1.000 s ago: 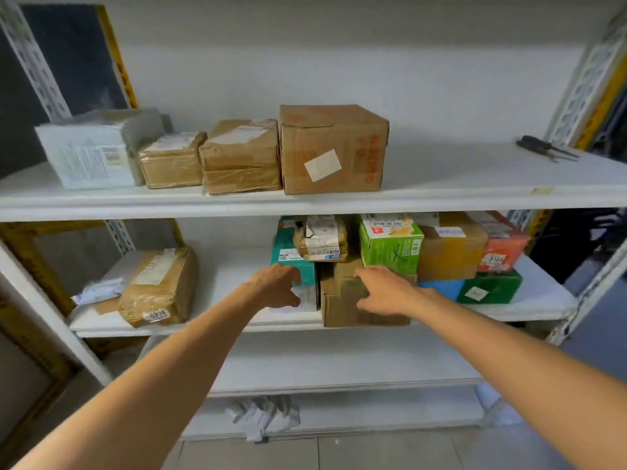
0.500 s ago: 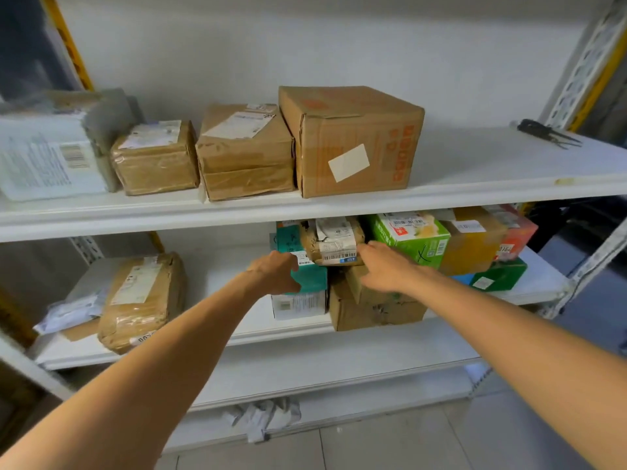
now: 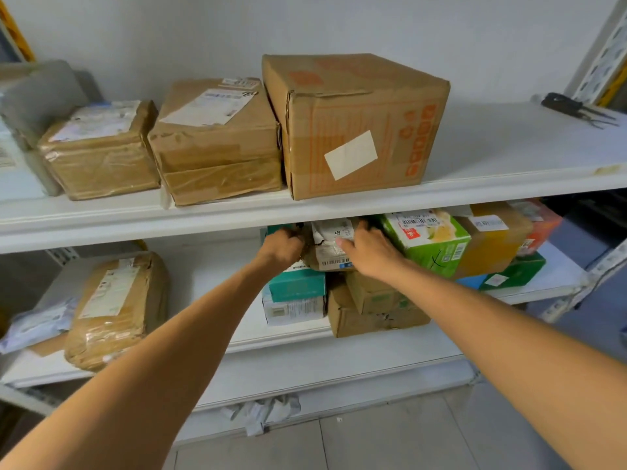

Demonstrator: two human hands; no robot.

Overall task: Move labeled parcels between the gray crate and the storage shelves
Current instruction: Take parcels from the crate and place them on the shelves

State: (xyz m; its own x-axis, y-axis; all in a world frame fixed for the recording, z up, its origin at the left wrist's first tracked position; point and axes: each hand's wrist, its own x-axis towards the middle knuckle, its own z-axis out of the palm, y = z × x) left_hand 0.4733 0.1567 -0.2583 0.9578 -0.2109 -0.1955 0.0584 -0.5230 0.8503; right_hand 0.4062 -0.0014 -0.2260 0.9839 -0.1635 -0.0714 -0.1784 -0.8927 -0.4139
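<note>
White shelves [image 3: 475,184], possibly dusty; tiled floor [image 3: 390,442].

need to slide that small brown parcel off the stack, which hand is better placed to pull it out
Right. The right hand lies across the front and top of the small brown parcel, fingers over its label. The left hand only touches its left end, beside the teal box, so it seems suited to steadying.

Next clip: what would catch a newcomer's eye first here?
Both hands, left and right, clasp a small brown labelled parcel atop the stacked boxes on the middle white shelf. Above sits a large brown cardboard box with orange print. Beside the right hand stands a bright green carton.
</note>
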